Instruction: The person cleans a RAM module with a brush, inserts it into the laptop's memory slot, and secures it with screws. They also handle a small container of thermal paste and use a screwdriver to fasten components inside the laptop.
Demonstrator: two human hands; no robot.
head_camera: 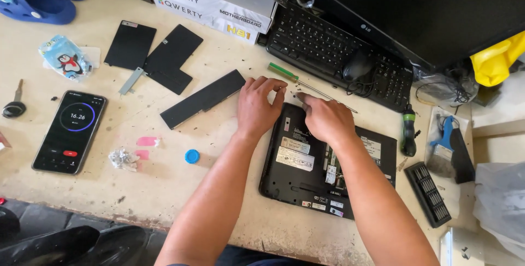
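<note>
A small black laptop [306, 176] lies upside down on the table with stickers on its underside and an open bay. My left hand [257, 107] rests at its far left corner, fingers curled on the edge. My right hand [325, 118] lies on the laptop's far edge, fingertips pinched together at the corner; whether it holds something small I cannot tell. A green-handled screwdriver [284, 72] lies on the table just beyond both hands. A long black battery pack [203, 98] lies to the left of my left hand.
Black cover panels [156, 55], a phone showing a timer [70, 131], a blue cap [192, 156], a black keyboard with mouse [328, 53], a second screwdriver [408, 130], a bit case [430, 192], a brush [444, 147] and white boxes [213, 1] surround the laptop.
</note>
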